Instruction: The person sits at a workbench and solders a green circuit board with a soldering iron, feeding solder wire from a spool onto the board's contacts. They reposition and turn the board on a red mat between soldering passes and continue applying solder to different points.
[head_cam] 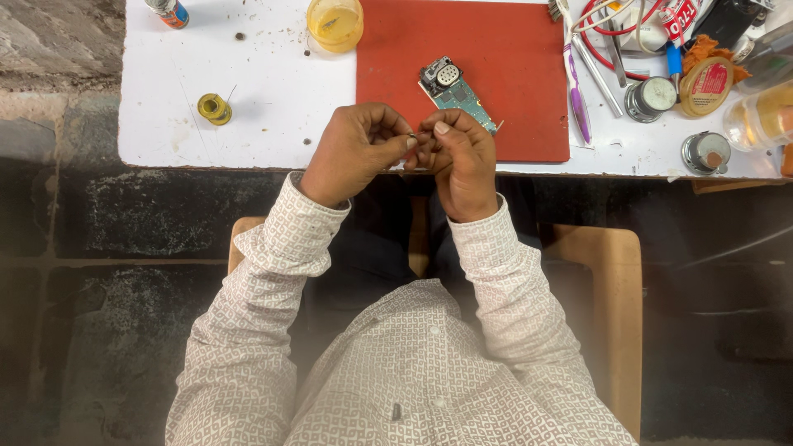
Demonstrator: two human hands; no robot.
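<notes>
A white worktable (273, 91) stands against a dark, rough stone floor, with a red mat (504, 49) laid on its middle. On the mat lies a small green circuit board (457, 89) with a round speaker grille at its far end. The left hand (355, 150) and the right hand (462, 157) meet at the table's near edge, both narrowed to a pinch, fingertips touching around a tiny part (415, 136) (too small to tell what it is). The right hand partly covers the board's near end. Left of the mat sit a small yellow spool (214, 108) and, farther back, an amber cup (334, 23). Right of the mat lie a purple-handled toothbrush (577, 91), metal tweezers (598, 76), round tins (652, 97) and red cable (615, 37). Both sleeves are white with a small pattern.
</notes>
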